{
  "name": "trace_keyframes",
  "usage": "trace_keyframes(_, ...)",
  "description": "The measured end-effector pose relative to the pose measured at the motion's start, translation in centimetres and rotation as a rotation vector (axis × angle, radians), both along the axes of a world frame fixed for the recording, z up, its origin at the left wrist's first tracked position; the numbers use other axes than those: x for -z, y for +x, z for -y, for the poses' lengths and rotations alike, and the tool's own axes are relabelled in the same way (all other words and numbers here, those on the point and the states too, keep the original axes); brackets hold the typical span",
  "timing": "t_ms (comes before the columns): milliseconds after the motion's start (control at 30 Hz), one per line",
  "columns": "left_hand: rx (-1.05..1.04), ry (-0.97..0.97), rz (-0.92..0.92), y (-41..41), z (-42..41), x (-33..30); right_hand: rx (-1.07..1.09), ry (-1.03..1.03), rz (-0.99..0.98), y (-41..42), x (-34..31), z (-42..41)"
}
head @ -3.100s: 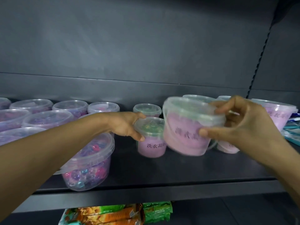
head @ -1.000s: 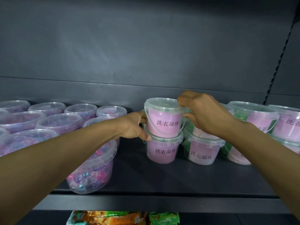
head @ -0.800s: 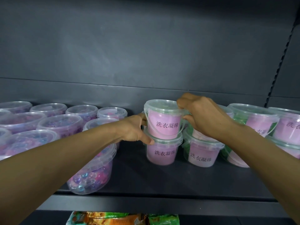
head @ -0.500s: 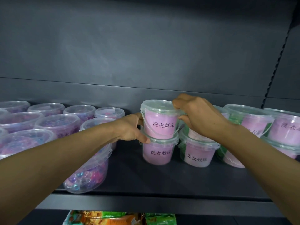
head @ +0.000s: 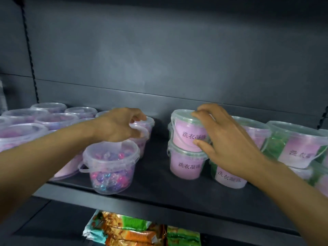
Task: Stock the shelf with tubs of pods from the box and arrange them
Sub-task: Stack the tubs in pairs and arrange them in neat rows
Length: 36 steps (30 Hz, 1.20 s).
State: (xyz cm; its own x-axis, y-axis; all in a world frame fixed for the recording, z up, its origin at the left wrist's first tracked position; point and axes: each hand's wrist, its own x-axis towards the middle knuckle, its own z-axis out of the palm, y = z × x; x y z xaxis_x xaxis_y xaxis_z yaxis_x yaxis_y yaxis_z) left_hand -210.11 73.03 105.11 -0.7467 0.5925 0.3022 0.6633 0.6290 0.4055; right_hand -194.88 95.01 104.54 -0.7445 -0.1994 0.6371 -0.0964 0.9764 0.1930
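Right hand: the right hand (head: 229, 139) wraps its grip round the upper pink tub (head: 188, 132), fingers over the lid, thumb on the label.
Stack: the upper pink tub sits squarely on the lower pink tub (head: 186, 162), both upright on the shelf (head: 159, 190).
Left hand: the left hand (head: 119, 125) has left the stack it steadied half a second ago and now curls its grip on the rim of a clear tub (head: 142, 128) in the left group; whether it truly pinches or only touches is blurred.
Front tub: a clear tub of coloured pods (head: 111, 166) stands near the shelf's front edge, just below the left hand.
Neighbours: green and pink tubs (head: 291, 144) are crowded to the right; a labelled tub (head: 229, 176) stands beside the stack.
Change: the view has swung leftward; a gap now shows between stack and left group.
Meaning: stacking appears done; tidying of the left group is probably beginning.
Box: not in view.
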Motion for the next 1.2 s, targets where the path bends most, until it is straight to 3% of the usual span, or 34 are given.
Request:
trace_keyframes(133, -0.098, 0.027, 0.008, 0.5, 4.1, 0.4, -0.168, -0.049, 0.072, -0.9, 1.0, 3.9)
trace_keyframes(367, -0.095, -0.04, 0.1, -0.3, 8.4, 2.2, -0.243, -0.175, 0.496, -4.1, 3.9, 10.0)
trace_keyframes(567, 0.059, -0.06, 0.174, -1.9, 9.8, 2.3, -0.238, -0.115, 0.318, -5.2, 4.6, 10.8)
trace_keyframes(767, 0.169, -0.075, 0.116, -4.6, 10.9, 1.3, -0.111, -0.192, 0.412, -4.6, 2.8, 11.1)
trace_keyframes(1000, 0.078, -0.143, 0.01, -9.4, 11.9, -0.1, 0.023, -0.278, 0.319, -8.8, -2.9, 11.7)
trace_keyframes(1200, -0.019, -0.159, 0.0, -14.7, 11.8, -0.8, 0.218, -0.105, 0.514, -17.6, -5.2, 10.4)
